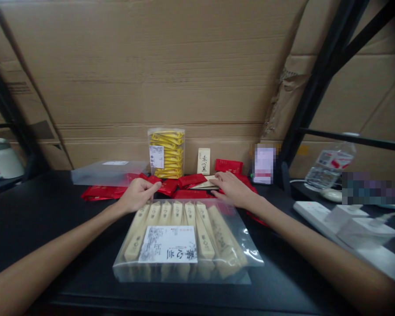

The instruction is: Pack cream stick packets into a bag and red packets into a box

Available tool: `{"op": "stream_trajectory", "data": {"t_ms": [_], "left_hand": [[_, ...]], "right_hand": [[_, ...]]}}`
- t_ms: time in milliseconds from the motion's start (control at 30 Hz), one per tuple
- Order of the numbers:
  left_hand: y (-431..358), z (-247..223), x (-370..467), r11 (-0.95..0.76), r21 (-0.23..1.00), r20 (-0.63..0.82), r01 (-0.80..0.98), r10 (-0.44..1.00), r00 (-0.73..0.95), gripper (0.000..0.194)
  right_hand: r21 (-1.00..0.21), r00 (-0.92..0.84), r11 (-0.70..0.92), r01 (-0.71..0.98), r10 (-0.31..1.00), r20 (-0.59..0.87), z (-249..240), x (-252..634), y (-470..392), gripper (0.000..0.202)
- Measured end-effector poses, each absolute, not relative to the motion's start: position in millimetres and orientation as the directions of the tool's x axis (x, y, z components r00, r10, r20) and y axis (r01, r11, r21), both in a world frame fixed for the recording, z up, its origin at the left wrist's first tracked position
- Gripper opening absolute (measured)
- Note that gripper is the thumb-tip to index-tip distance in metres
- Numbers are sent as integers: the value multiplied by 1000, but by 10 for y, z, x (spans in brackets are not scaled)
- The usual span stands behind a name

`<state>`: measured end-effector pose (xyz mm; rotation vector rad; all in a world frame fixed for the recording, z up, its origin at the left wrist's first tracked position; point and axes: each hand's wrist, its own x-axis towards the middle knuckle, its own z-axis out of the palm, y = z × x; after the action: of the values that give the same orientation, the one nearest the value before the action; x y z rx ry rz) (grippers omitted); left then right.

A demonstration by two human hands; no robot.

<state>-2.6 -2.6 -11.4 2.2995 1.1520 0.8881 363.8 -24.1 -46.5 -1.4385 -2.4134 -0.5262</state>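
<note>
Plainly, the clear box (124,272) is the centre of things: it lies flat on the black table (36,237) between the two forearms, its white label (167,244) facing up. Inside, cream packets (166,215) stand in a row, the rightmost one leaning — perhaps because that end is less tightly filled.

At the box's far left corner is the left hand (141,194), fingers curled in and thumb stretched out; it may be steadying that edge, but I cannot tell whether it grips anything. Just past the box's far right edge, the right hand (233,188) has its fingers loosely parted, tips at a loose cream packet (202,184); whether they hold it, I cannot tell.

Red packets (191,181) spread behind the box, presumably within easy reach. Beyond the box, further back, stand a container (183,151) of yellow packets (169,151) and a small cream carton (203,161); a power strip (311,211) lies well to its right.
</note>
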Motion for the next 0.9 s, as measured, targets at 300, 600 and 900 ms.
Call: {"op": "stream_trajectory", "data": {"t_ms": [300, 600, 900], "left_hand": [[62, -75, -84, -636, 443, 410, 632, 770, 488, 66], [204, -97, -204, -627, 368, 451, 686, 766, 458, 65], [199, -156, -159, -594, 434, 431, 678, 797, 423, 65]], "right_hand": [[91, -418, 422, 902, 800, 430, -511, 3668, -286, 42], [-174, -345, 516, 838, 751, 563, -329, 3631, -361, 34], [-644, 179, 496, 583, 695, 697, 86, 4073, -597, 36]]}}
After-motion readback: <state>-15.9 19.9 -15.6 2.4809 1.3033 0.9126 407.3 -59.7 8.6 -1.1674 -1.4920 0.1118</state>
